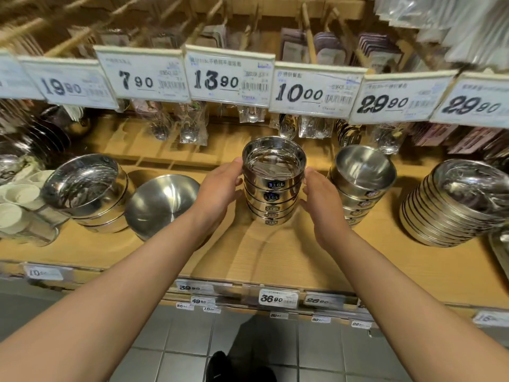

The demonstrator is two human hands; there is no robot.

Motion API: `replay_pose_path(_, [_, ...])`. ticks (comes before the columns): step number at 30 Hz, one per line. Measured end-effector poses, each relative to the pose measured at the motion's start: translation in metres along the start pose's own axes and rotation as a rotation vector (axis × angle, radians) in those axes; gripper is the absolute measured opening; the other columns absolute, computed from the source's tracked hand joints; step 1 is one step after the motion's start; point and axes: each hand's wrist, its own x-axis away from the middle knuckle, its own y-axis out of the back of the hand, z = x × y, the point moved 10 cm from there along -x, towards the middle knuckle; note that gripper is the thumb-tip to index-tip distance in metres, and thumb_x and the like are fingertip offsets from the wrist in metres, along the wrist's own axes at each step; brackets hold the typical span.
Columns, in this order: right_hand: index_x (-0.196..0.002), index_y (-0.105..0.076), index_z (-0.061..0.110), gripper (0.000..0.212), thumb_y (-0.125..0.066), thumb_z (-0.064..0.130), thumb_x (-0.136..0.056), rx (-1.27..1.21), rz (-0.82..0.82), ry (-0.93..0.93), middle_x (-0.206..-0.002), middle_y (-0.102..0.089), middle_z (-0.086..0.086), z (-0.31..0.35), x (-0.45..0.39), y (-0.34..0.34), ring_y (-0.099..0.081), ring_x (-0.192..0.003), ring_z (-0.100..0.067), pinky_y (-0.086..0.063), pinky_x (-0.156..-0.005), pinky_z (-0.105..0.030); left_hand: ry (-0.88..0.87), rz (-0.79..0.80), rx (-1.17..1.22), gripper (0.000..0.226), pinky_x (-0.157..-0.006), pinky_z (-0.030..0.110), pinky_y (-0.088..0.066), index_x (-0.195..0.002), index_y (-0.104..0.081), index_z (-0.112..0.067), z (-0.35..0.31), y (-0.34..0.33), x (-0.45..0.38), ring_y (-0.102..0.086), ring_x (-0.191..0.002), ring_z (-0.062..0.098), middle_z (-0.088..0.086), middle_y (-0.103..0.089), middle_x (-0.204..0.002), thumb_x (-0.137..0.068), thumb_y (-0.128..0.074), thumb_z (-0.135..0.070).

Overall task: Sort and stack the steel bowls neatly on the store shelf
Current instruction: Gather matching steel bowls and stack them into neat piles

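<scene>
A stack of several small steel bowls [272, 186] with dark 316L labels stands upright on the wooden shelf [275, 260], in the middle. My left hand [220, 186] touches the stack's left side with its fingers lying along the bowls. My right hand [321, 199] is at the stack's right side, fingers straight, touching or almost touching it. A second stack of similar bowls [360, 183] stands just to the right. A single wide steel bowl [159, 205] leans tilted on the left, beside a stack of larger bowls [88, 191].
A tall leaning stack of flat steel dishes [451, 205] fills the right end. White cups [16, 205] sit at the far left. Price cards [228, 75] hang over the shelf's back, with bagged spoons [190, 130] beneath. Price tags [278, 297] line the front edge above the tiled floor.
</scene>
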Motion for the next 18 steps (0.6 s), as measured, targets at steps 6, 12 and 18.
replay_pose_path(6, [-0.081, -0.064, 0.042, 0.026, -0.046, 0.038, -0.1, 0.065, -0.006, 0.106, -0.072, -0.065, 0.034, 0.021, 0.004, -0.001, -0.059, -0.08, 0.016, -0.043, -0.08, -0.024, 0.0, -0.049, 0.031, 0.029, -0.072, 0.021, -0.054, -0.087, -0.071, -0.022, -0.007, -0.004, 0.0, -0.064, -0.099, 0.014, -0.006, -0.072, -0.094, -0.103, -0.053, -0.038])
replay_pose_path(12, [-0.095, -0.071, 0.042, 0.02, -0.054, 0.033, -0.101, 0.106, -0.035, 0.166, -0.078, -0.067, 0.04, 0.026, 0.011, 0.001, -0.059, -0.08, 0.023, -0.044, -0.08, -0.02, -0.053, -0.073, -0.016, 0.032, -0.088, 0.034, -0.056, -0.086, -0.073, -0.022, -0.007, -0.005, 0.006, -0.063, -0.082, 0.008, -0.016, -0.074, -0.072, -0.104, -0.051, -0.036])
replay_pose_path(18, [-0.101, -0.075, 0.022, 0.023, -0.056, 0.033, -0.099, 0.081, -0.042, 0.194, -0.091, -0.076, 0.006, 0.029, 0.016, 0.001, -0.069, -0.093, -0.011, -0.055, -0.094, -0.049, -0.062, -0.081, -0.027, 0.028, -0.091, 0.038, -0.055, -0.097, -0.075, -0.02, -0.012, -0.01, 0.011, -0.059, -0.087, 0.013, -0.004, -0.072, -0.09, -0.105, -0.05, -0.032])
